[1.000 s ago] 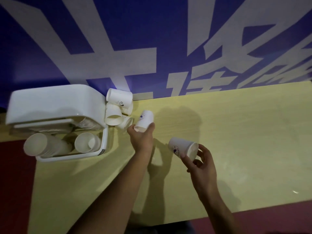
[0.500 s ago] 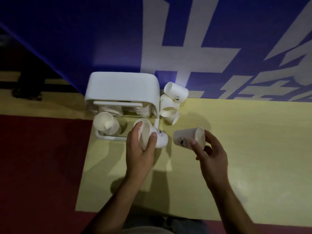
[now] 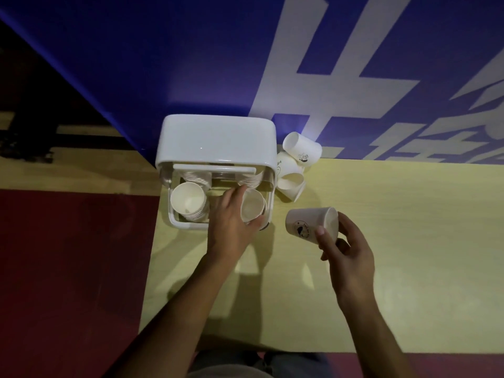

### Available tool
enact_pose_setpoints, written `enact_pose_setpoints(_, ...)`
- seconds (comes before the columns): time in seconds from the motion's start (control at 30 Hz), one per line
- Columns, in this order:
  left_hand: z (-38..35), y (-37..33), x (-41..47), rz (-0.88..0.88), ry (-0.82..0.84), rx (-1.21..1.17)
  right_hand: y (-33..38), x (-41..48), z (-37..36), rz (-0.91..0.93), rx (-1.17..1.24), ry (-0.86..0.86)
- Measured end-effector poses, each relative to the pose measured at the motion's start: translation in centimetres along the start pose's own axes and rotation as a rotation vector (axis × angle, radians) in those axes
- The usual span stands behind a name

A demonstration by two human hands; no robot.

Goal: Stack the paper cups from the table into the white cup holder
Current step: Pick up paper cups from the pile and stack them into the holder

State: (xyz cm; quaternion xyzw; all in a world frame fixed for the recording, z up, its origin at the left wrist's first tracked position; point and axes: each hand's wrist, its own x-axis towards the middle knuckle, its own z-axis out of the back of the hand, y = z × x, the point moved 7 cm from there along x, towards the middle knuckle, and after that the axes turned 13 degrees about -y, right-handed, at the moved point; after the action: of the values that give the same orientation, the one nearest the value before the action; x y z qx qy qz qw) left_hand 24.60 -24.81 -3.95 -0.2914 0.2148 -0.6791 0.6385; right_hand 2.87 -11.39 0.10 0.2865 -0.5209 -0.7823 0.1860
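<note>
A: The left hand (image 3: 231, 225) grips a paper cup (image 3: 252, 207), seating it in the white cup holder (image 3: 218, 140).
B: Next, the right hand (image 3: 347, 257) should nest its gripped second cup (image 3: 308, 223), held above the desk (image 3: 409, 268).

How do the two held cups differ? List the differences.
The left hand's cup shows its open mouth to the camera; the right hand's cup lies sideways, logo showing. The left hand's cup is at the white cup holder; the right hand's cup hangs over the table. Both are white paper cups.
</note>
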Motion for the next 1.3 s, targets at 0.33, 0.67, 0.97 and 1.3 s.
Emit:
enact_pose_setpoints(0.33,-2.9,2.1,0.6,0.075,0.255,0.034,1.8,0.0,-1.8,0.127,-0.099,0.013)
enact_pose_setpoints(0.67,-0.5,4.5,-0.5,0.419,0.244,-0.438,2.0,-0.1,-11.1,0.497,-0.242,0.208)
enact_pose_setpoints(0.97,-2.0,3.8,0.4,0.469,0.244,-0.485,-2.2,1.7,-15.3,0.562,-0.459,0.362)
enact_pose_setpoints(1.3,-2.6,4.7,0.1,0.416,0.287,-0.462,-3.0,2.5,-16.3,0.610,-0.466,0.535)
